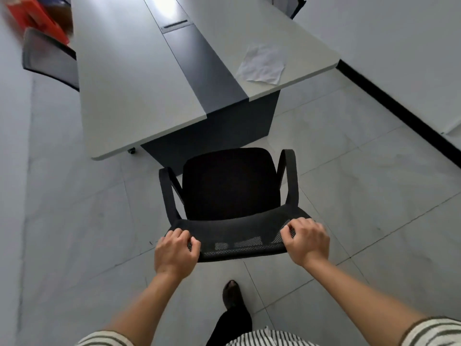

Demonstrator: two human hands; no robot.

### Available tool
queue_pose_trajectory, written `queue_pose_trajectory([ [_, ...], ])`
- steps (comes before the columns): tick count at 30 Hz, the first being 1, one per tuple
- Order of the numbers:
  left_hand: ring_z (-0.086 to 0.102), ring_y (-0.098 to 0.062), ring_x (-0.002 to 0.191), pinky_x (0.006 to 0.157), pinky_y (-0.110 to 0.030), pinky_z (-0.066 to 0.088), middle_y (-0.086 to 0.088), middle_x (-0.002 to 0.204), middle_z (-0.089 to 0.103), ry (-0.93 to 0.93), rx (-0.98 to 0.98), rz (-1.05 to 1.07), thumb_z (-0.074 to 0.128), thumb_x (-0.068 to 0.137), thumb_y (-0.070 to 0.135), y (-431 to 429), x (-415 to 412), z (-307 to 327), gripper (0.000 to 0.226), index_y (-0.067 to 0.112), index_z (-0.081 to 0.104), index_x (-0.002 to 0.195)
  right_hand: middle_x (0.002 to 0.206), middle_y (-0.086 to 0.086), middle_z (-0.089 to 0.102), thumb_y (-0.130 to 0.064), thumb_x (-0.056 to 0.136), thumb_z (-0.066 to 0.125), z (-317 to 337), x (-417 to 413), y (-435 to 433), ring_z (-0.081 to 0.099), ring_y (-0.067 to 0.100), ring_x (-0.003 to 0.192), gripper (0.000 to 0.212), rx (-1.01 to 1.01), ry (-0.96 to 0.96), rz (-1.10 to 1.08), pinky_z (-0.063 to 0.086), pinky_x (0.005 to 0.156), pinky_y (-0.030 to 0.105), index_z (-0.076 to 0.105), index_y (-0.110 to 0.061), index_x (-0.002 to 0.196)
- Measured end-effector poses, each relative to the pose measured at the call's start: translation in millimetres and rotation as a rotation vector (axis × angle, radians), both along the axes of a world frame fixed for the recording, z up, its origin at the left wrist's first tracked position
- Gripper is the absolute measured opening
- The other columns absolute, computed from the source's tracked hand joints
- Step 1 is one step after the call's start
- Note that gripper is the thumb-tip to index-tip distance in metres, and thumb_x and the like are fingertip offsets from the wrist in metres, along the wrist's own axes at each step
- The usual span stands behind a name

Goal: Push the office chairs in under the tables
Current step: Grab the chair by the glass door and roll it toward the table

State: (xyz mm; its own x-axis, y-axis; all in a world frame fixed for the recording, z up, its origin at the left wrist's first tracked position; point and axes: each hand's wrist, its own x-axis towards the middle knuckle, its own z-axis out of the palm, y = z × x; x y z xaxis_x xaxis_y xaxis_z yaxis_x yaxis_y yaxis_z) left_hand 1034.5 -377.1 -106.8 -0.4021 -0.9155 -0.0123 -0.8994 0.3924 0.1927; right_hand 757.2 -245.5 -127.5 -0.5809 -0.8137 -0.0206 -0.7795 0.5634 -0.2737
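A black office chair with a mesh backrest and two armrests stands on the tiled floor, facing the short end of a long grey table. Its seat front sits just short of the table's dark end panel. My left hand grips the left top corner of the backrest. My right hand grips the right top corner. Both hands have their fingers curled over the mesh edge.
A crumpled sheet of paper lies on the table's right half. Another dark chair is tucked at the table's left side, with an orange box beyond it. A wall with a black baseboard runs along the right. My foot is behind the chair.
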Motion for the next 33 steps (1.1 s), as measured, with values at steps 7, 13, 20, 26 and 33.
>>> queue_pose_trajectory([
  [7, 0.051, -0.020, 0.059, 0.055, -0.027, 0.033, -0.001, 0.063, 0.057, -0.026, -0.046, -0.171, 0.036, 0.079, 0.037, -110.3, -9.8, -1.8, 0.037, 0.013, 0.057, 0.062, 0.079, -0.003, 0.067, -0.043, 0.079, 0.035, -1.3, 17.0, -61.0, 0.057, 0.018, 0.074, 0.038, 0.044, -0.005, -0.091, 0.040, 0.071, 0.031, 0.067, -0.022, 0.075],
  [13, 0.051, -0.020, 0.060, 0.056, -0.027, 0.034, -0.001, 0.064, 0.056, -0.024, -0.034, -0.179, 0.038, 0.079, 0.037, -155.6, -38.5, -4.1, 0.034, 0.013, 0.057, 0.063, 0.082, -0.002, 0.067, -0.044, 0.080, 0.034, -3.3, -9.4, -102.5, 0.057, 0.018, 0.076, 0.040, 0.027, 0.005, -0.097, 0.040, 0.072, 0.031, 0.067, -0.021, 0.078],
  [20, 0.051, -0.021, 0.058, 0.055, -0.026, 0.031, 0.000, 0.061, 0.055, -0.025, -0.041, -0.114, 0.038, 0.077, 0.037, -180.1, -74.4, -1.4, 0.034, 0.013, 0.055, 0.060, 0.082, -0.003, 0.068, -0.043, 0.078, 0.035, -3.8, -55.5, -144.1, 0.059, 0.019, 0.078, 0.040, 0.018, -0.003, -0.048, 0.042, 0.075, 0.033, 0.069, -0.022, 0.078],
  [26, 0.051, -0.020, 0.058, 0.054, -0.027, 0.035, 0.001, 0.064, 0.057, -0.037, -0.031, -0.002, 0.037, 0.078, 0.038, -188.5, -114.6, -0.8, 0.035, 0.014, 0.059, 0.064, 0.079, -0.006, 0.067, -0.043, 0.078, 0.036, 0.9, -110.3, -176.0, 0.058, 0.017, 0.075, 0.036, 0.035, -0.030, 0.065, 0.042, 0.074, 0.033, 0.067, -0.025, 0.076],
  [33, 0.052, -0.020, 0.058, 0.053, -0.026, 0.035, -0.001, 0.066, 0.059, -0.039, -0.011, 0.146, 0.038, 0.077, 0.036, -140.3, -155.3, -3.8, 0.035, 0.013, 0.060, 0.065, 0.079, -0.006, 0.066, -0.042, 0.078, 0.041, -2.2, -171.9, -167.7, 0.059, 0.017, 0.074, 0.032, 0.032, -0.011, 0.274, 0.045, 0.072, 0.033, 0.067, -0.024, 0.078],
])
